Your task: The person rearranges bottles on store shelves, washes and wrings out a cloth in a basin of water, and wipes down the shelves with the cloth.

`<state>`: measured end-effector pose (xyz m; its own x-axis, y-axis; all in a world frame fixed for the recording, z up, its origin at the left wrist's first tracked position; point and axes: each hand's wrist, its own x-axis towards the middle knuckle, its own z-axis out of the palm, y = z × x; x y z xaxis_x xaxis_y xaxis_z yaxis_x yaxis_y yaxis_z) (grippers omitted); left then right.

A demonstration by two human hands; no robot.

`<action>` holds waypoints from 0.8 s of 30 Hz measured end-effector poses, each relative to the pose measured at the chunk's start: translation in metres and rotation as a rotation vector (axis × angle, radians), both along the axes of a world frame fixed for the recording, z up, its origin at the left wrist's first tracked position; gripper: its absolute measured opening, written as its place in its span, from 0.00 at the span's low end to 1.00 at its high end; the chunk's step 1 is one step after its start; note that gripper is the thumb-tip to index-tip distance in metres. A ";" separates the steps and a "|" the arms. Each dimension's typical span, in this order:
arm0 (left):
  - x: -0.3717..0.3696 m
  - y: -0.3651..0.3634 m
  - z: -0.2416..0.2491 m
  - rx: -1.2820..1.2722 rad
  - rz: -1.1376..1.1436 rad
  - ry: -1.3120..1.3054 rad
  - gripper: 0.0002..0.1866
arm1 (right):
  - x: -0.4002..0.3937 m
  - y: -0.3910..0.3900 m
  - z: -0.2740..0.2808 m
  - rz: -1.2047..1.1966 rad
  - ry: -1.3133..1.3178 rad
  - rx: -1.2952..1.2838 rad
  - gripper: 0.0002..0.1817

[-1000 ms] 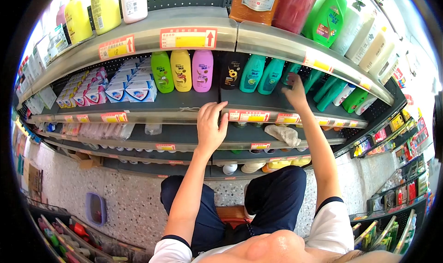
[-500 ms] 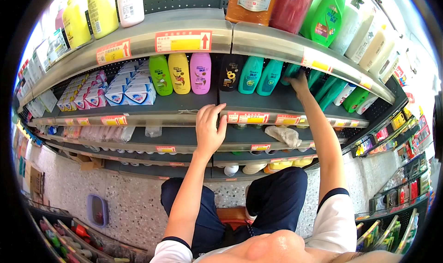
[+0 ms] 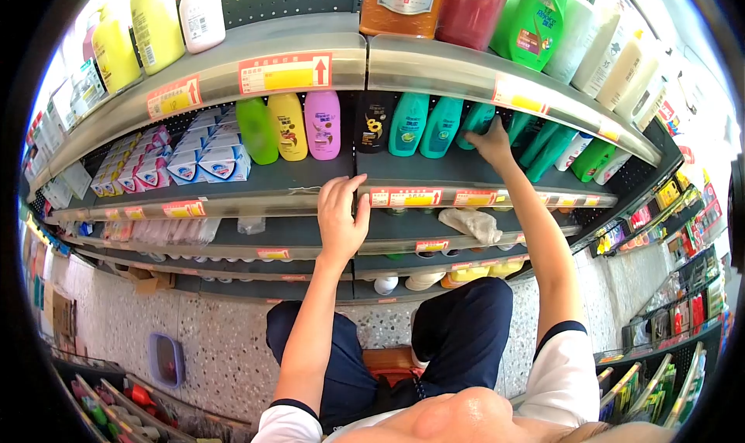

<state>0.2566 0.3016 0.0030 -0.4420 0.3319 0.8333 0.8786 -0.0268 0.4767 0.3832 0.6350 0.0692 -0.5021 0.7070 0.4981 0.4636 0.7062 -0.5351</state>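
Note:
My right hand [image 3: 492, 142] grips a teal bottle [image 3: 475, 122] on the middle shelf, its fingers around the bottle's right side. Two upright teal bottles, one of them the nearer teal bottle [image 3: 441, 128], stand just left of it, then a black bottle [image 3: 372, 123]. More teal bottles [image 3: 551, 151] lean to the right of my hand. My left hand [image 3: 341, 212] rests on the shelf's front edge [image 3: 291, 201] with its fingers apart, holding nothing. Farther left stand a pink-purple bottle [image 3: 323, 125], a yellow bottle [image 3: 288, 127] and a green bottle [image 3: 257, 130].
Boxed soaps [image 3: 225, 162] are stacked on the left of the shelf. Large bottles, among them a green pump bottle [image 3: 530, 25], line the upper shelf. A crumpled cloth [image 3: 471, 224] lies on the shelf below. A purple basket [image 3: 165, 360] stands on the floor.
My right hand has moved slightly left and toward the shelf front, and the teal bottle in it has come left beside the upright ones. The view has shifted slightly.

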 end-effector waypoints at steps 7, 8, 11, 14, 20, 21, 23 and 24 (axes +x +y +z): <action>0.002 -0.001 0.001 -0.001 0.006 -0.005 0.16 | 0.011 -0.026 0.002 0.106 0.031 -0.044 0.41; 0.002 -0.002 0.001 -0.001 0.009 0.004 0.16 | 0.012 -0.031 0.003 0.124 0.038 -0.050 0.41; 0.001 -0.002 0.002 -0.004 0.013 0.016 0.15 | 0.016 -0.039 0.006 0.138 0.009 -0.058 0.40; 0.001 -0.002 0.001 -0.011 0.005 0.001 0.16 | 0.019 -0.037 0.002 0.194 0.031 -0.021 0.38; 0.000 -0.002 0.000 -0.005 -0.001 -0.001 0.16 | 0.024 -0.033 -0.002 0.234 0.042 -0.048 0.35; 0.000 -0.002 0.000 -0.004 -0.004 -0.004 0.16 | 0.023 -0.036 0.000 0.221 0.036 -0.041 0.35; 0.000 -0.001 0.000 -0.003 -0.002 -0.004 0.16 | 0.022 -0.039 0.001 0.205 0.030 -0.025 0.35; 0.001 -0.001 0.000 -0.004 0.003 -0.002 0.16 | 0.021 -0.041 0.002 0.196 0.028 -0.017 0.35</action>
